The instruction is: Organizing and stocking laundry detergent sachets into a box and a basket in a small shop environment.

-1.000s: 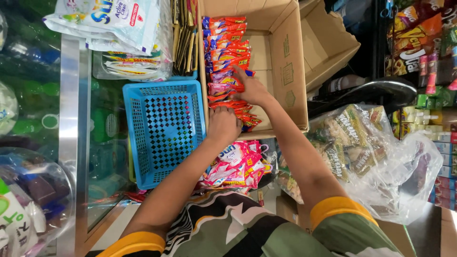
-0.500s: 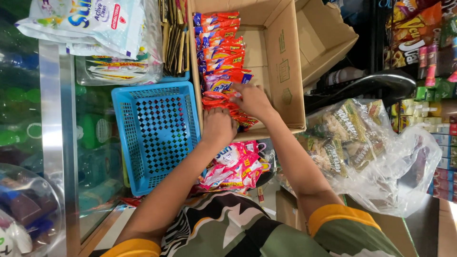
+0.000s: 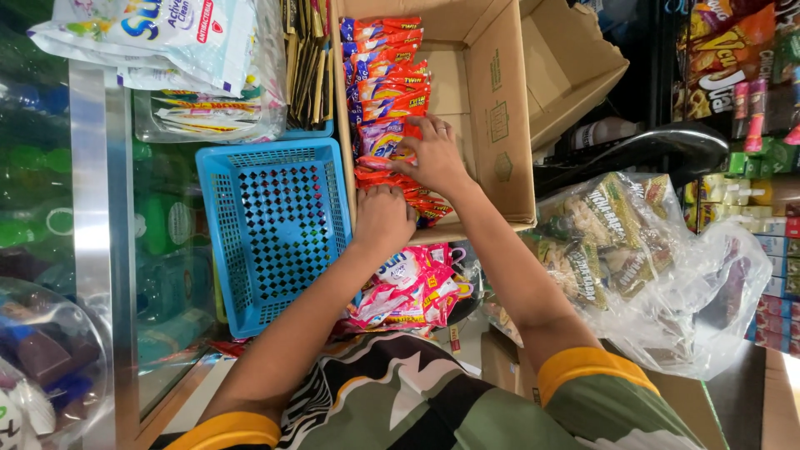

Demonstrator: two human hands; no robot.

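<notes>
Both hands are inside the cardboard box (image 3: 500, 125). The right hand (image 3: 433, 158) lies open-fingered on the row of orange sachets (image 3: 383, 92); the left hand (image 3: 385, 218) clenches the row's near end beside the blue basket (image 3: 275, 225).

right hand (image 3: 433, 158) further up sachets (image 3: 385, 92) — fingers spread

The left hand (image 3: 385, 218) hides the nearest orange sachets (image 3: 387, 79); the cardboard box (image 3: 492, 108) runs past the top edge.
</notes>
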